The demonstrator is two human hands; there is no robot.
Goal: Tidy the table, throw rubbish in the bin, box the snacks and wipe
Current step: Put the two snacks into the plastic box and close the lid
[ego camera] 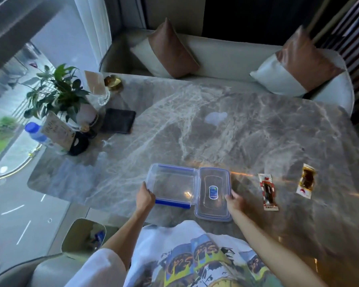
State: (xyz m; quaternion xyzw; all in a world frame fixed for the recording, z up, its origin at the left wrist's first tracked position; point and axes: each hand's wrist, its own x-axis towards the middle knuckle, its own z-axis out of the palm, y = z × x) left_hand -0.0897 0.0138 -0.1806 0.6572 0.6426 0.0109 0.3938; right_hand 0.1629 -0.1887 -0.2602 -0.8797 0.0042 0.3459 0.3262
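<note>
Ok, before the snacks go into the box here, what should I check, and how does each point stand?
1. Container open and empty: ok.
2. Lid off, lying flat on the table just right of the container: ok.
3. Lid's left edge clear of the container's rim: cannot tell, they meet or overlap.
4. Left hand steadies the container at its near left corner: ok.
5. Right hand free to pick up a snack: not ok, it holds the lid's right edge.
6. Red snack packet and brown snack packet lie apart on the table, right of the lid: ok.
</note>
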